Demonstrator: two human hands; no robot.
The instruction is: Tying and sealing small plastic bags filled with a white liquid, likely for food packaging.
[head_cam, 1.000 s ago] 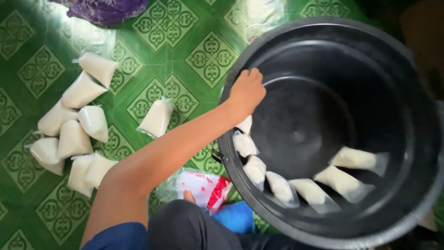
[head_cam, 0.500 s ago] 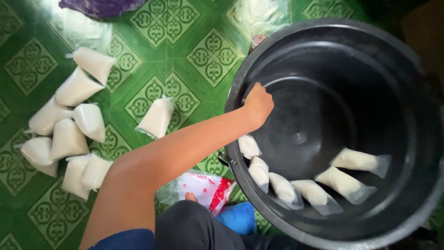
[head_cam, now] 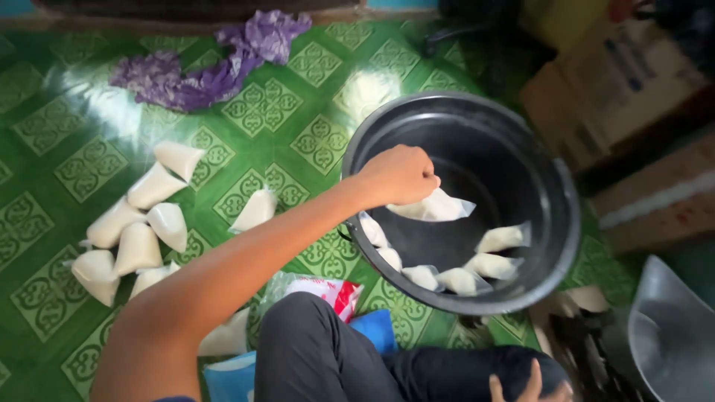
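Left hand, empty half a second ago, now grips a white pouch over the black tub, centre right; right hand rests open, lower right.

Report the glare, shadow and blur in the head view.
Head view: bright window glare washes out the green tiled floor at upper left and near the black tub; the tub's inside is dark yet its white pouches read clearly; the left hand, holding a pouch, is sharp; the right hand at the bottom edge and the dim right side are softer.
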